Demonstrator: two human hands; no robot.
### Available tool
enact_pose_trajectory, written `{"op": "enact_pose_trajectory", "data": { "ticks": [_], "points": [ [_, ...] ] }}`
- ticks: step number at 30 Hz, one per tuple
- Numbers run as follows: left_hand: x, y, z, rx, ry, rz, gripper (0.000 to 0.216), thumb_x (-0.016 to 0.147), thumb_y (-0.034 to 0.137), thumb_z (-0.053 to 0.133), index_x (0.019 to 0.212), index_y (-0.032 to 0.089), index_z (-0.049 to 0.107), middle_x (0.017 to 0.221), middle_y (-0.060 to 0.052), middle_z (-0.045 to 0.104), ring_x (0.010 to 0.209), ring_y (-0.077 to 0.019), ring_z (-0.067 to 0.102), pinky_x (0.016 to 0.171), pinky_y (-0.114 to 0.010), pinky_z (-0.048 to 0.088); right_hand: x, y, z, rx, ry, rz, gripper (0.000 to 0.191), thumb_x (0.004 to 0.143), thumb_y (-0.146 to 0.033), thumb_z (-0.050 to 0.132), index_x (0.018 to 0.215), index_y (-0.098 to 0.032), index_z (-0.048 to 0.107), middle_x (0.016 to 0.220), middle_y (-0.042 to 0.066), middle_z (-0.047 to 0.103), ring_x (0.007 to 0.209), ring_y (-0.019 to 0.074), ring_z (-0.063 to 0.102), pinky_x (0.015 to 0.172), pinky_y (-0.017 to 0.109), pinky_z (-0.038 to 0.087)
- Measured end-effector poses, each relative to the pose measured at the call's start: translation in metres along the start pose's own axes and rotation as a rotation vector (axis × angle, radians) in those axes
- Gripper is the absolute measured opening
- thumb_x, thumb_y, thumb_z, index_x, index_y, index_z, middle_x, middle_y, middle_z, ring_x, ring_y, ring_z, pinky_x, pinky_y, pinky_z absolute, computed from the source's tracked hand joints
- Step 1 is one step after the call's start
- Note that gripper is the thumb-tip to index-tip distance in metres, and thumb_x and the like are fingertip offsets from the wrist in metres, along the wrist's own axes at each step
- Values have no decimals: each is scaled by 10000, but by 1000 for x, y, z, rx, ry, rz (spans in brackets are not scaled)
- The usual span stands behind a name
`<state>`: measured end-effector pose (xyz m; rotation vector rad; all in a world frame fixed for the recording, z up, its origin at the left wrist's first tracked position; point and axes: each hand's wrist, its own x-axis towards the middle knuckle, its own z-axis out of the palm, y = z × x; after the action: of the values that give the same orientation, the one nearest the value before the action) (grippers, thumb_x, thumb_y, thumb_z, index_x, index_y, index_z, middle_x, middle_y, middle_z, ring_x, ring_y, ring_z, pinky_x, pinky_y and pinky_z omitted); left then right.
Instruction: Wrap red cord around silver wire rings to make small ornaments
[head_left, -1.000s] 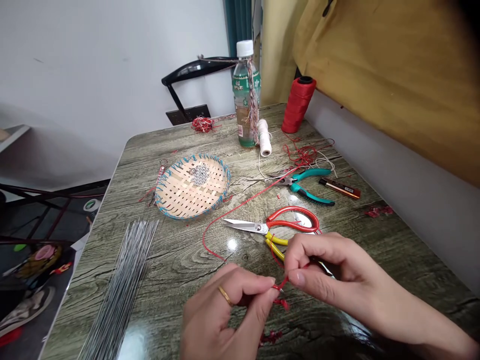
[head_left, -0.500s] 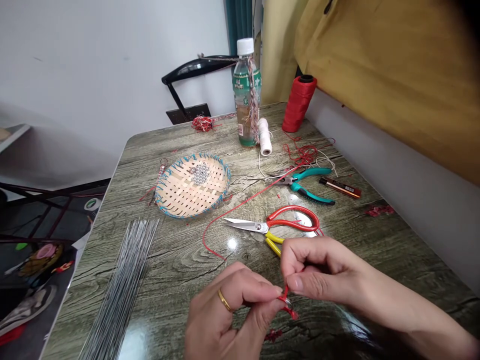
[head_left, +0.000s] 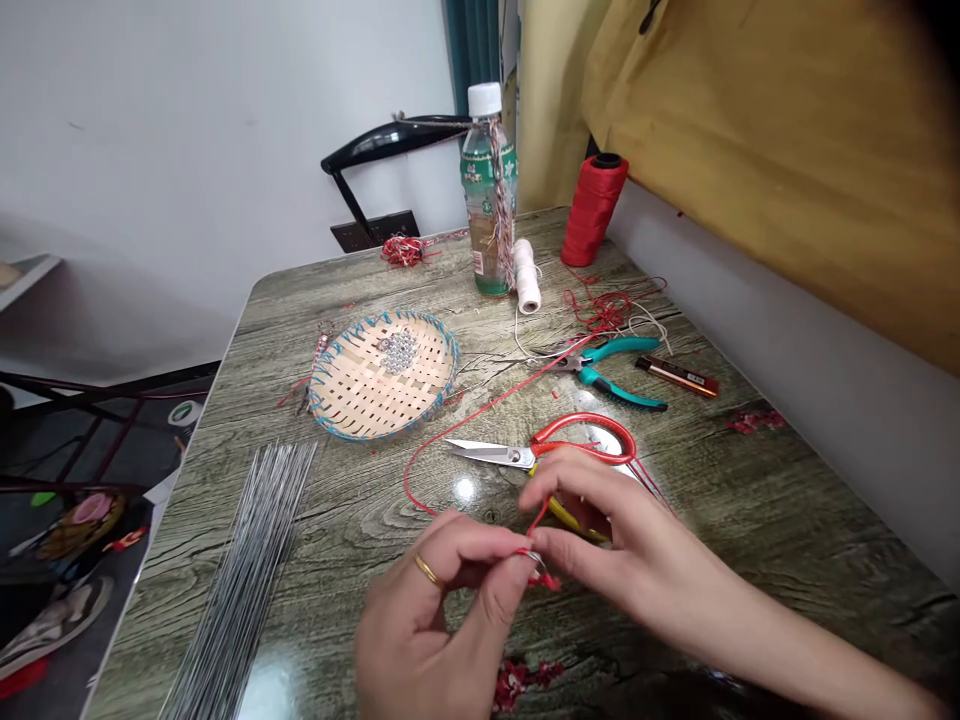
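Observation:
My left hand [head_left: 439,620], with a gold ring on one finger, pinches a small metal ring wrapped in red thread [head_left: 536,568] between thumb and forefinger. My right hand [head_left: 607,540] meets it from the right, fingertips closed on the same red thread. A long red thread [head_left: 457,425] trails from my hands across the table towards the teal pliers [head_left: 619,365]. Red-handled scissors [head_left: 547,450] lie just beyond my right hand, over yellow-handled pliers [head_left: 566,515] that the hand partly hides.
A woven bamboo tray [head_left: 360,395] with several metal rings stands mid-table. A bundle of steel wires [head_left: 240,580] lies at the left edge. Farther back are a bottle [head_left: 487,190], a white spool [head_left: 527,275], a red spool [head_left: 592,208] and a lighter [head_left: 679,375]. Red scraps [head_left: 517,680] lie near me.
Both hands have shifted left and slightly away from me, still pinching the threaded ring. My right hand now covers more of the yellow-handled pliers.

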<state>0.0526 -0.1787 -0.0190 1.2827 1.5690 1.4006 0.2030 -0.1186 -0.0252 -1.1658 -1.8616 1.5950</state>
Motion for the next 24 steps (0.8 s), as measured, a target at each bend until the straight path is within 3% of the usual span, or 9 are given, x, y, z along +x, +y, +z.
{"op": "enact_pose_trajectory", "data": {
  "ticks": [3, 7, 11, 15, 20, 24],
  "points": [
    [1, -3, -1, 10, 62, -14, 235, 710, 25, 626, 722, 255, 671, 697, 55, 673, 648, -114, 614, 591, -187, 495, -4, -2, 5, -194, 284, -227, 187, 737, -72, 548, 873, -193, 510, 894, 19, 505, 806, 144, 465, 659, 254, 378],
    [1, -7, -1, 22, 49, 71, 247, 698, 7, 643, 729, 251, 673, 739, 43, 643, 724, -114, 587, 615, -186, 457, -8, -3, 8, -166, 207, -397, 139, 747, -107, 608, 854, -175, 554, 803, 6, 540, 764, 135, 509, 652, 253, 414],
    [2, -7, -1, -19, -9, 30, 210, 699, 29, 662, 721, 236, 689, 690, 27, 603, 683, -127, 559, 593, -214, 431, -7, -2, 7, -120, 152, -399, 26, 823, -151, 598, 804, -169, 604, 740, 0, 564, 709, 116, 531, 610, 241, 414],
    [6, -3, -5, -198, -106, -236, 121, 706, 113, 682, 638, 213, 682, 613, 26, 549, 612, -111, 501, 562, -215, 382, -4, 1, 3, -108, 129, -380, 54, 840, -191, 606, 789, -176, 616, 726, -2, 578, 688, 115, 543, 597, 241, 424],
    [12, 3, -7, -594, -250, -758, 107, 629, 192, 741, 564, 162, 662, 556, 29, 472, 501, -65, 332, 470, -189, 279, -6, 5, 2, -173, 208, -457, 73, 818, -162, 629, 861, -199, 583, 791, 11, 585, 751, 134, 556, 644, 260, 459],
    [11, 5, -6, -739, -209, -923, 88, 573, 193, 771, 570, 165, 687, 552, 23, 498, 475, -42, 265, 440, -166, 214, -11, 3, 7, -267, 310, -616, 218, 756, -61, 584, 923, -199, 553, 763, 19, 581, 703, 140, 559, 601, 264, 485]
  ]
}}
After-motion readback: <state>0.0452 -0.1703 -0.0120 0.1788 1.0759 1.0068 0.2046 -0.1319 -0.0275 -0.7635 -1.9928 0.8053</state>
